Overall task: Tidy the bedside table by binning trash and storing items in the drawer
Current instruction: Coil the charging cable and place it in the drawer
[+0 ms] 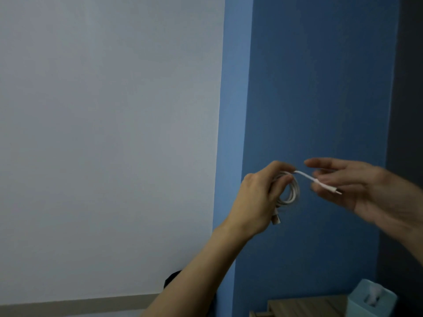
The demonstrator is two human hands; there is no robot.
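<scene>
Looking light, limp and springy, the white cable (291,194) hangs right of centre, loops pinned in the curled grip of the left hand (258,197) (the best hold), while the right hand (357,186) at its plug is too blurred to tell.

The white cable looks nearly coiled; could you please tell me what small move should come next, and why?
Probably wind the last short tail onto the coil. The left hand grips the white cable in loops, and only a short end with its plug is left straight, held by the right hand.
</scene>
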